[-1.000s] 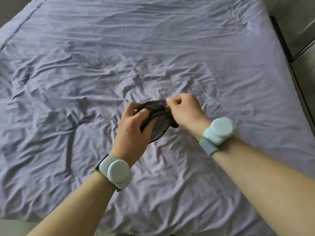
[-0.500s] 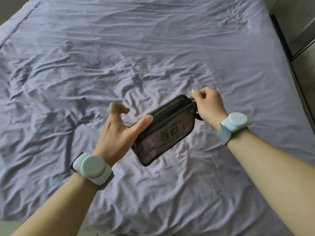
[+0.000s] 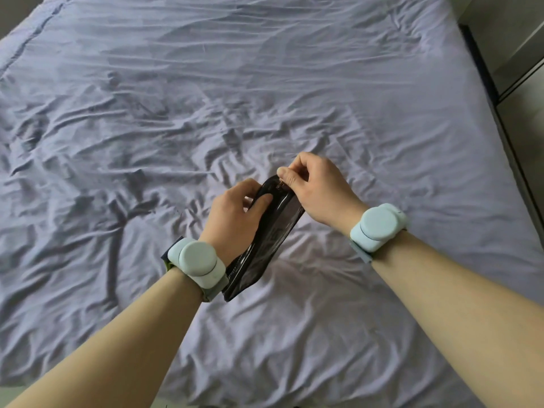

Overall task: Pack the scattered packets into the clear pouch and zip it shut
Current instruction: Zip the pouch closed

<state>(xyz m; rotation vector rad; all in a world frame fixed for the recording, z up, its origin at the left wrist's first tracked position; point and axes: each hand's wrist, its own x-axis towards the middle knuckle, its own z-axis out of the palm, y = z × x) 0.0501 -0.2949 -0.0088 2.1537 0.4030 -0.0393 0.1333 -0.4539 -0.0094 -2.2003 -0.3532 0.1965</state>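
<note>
A dark, see-through zip pouch [image 3: 266, 245] hangs above the bed, turned so its long side runs from upper right to lower left. My left hand [image 3: 232, 213] grips its upper part from the left, thumb pressed on the front face. My right hand [image 3: 316, 187] pinches the zipper pull at the pouch's top end between thumb and forefinger. The pouch looks dark inside; I cannot make out separate packets in it. No loose packets show on the sheet.
A wrinkled lilac bed sheet [image 3: 147, 142] fills nearly the whole view. The bed's dark right edge [image 3: 506, 119] borders a grey floor and cabinet [image 3: 527, 39] at the upper right. Both wrists wear pale blue bands.
The pouch has swung from lying sideways to nearly on end. My left hand, open half a second ago, has closed on it; my right hand moved left with the zipper end.
</note>
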